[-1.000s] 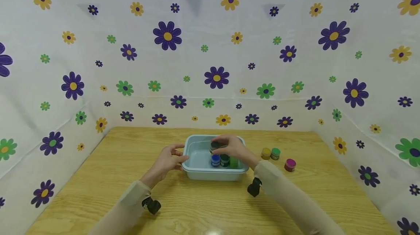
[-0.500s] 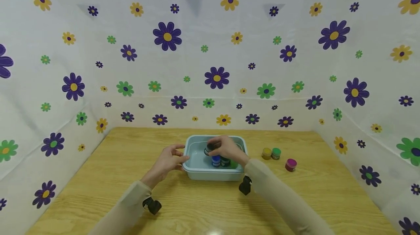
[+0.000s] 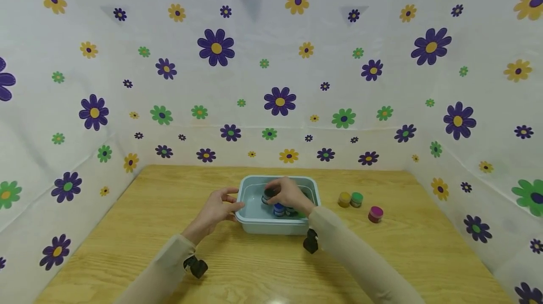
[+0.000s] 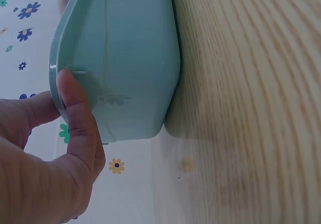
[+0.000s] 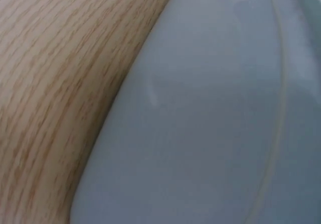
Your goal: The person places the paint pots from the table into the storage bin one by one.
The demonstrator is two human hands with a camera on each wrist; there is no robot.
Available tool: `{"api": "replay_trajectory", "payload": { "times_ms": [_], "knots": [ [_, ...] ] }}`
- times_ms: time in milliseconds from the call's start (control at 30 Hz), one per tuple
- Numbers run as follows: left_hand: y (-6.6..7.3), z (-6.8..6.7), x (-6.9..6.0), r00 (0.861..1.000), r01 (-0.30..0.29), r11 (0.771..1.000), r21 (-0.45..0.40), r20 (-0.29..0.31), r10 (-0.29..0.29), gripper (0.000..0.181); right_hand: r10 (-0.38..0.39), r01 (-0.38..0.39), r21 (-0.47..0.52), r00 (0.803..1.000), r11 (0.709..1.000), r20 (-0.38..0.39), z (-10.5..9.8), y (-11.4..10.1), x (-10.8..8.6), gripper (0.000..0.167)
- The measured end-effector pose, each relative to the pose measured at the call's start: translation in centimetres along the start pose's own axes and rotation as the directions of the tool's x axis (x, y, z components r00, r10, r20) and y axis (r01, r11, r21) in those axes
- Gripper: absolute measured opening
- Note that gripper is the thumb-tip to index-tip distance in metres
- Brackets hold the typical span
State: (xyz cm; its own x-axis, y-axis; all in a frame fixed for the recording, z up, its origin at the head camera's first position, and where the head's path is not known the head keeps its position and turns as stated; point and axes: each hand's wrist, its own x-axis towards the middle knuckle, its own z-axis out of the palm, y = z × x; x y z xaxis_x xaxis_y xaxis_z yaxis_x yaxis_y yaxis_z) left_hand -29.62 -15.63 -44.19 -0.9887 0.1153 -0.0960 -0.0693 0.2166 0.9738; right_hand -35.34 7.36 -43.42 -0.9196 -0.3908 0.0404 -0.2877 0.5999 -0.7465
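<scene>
A pale blue plastic basin stands on the table. My left hand grips its left rim, and the left wrist view shows thumb and fingers on the basin wall. Inside the basin, my right hand holds a small dark-lidded paint jar low near the floor; whether the jar touches the floor cannot be told. Next to it sit a blue jar and a dark green jar. A lighter green jar is mostly hidden by my right hand. Only basin wall and table fill the right wrist view.
Right of the basin on the wooden table stand a yellow jar and a green-lidded jar, side by side. A magenta-lidded jar is nearer and further right. Flower-patterned sheeting rises behind and at both sides.
My right hand has carried the dark-lidded jar leftward and lower inside the basin, from behind the blue jar to its left. The left hand has stayed on the rim.
</scene>
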Motion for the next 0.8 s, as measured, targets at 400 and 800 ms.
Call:
{"api": "replay_trajectory", "payload": {
  "times_ms": [400,800],
  "knots": [
    [-0.01,0.17,0.11,1.0,0.012,1.0,0.006,-0.021,-0.012,0.054,0.014,-0.014,-0.016,1.0,1.0,-0.017,0.26,0.06,-0.35,0.025],
    [0.0,0.14,0.08,1.0,0.012,1.0,0.009,-0.021,-0.012,0.053,0.032,-0.032,0.013,0.999,0.999,-0.008,0.34,-0.11,-0.31,0.031]
  ]
}}
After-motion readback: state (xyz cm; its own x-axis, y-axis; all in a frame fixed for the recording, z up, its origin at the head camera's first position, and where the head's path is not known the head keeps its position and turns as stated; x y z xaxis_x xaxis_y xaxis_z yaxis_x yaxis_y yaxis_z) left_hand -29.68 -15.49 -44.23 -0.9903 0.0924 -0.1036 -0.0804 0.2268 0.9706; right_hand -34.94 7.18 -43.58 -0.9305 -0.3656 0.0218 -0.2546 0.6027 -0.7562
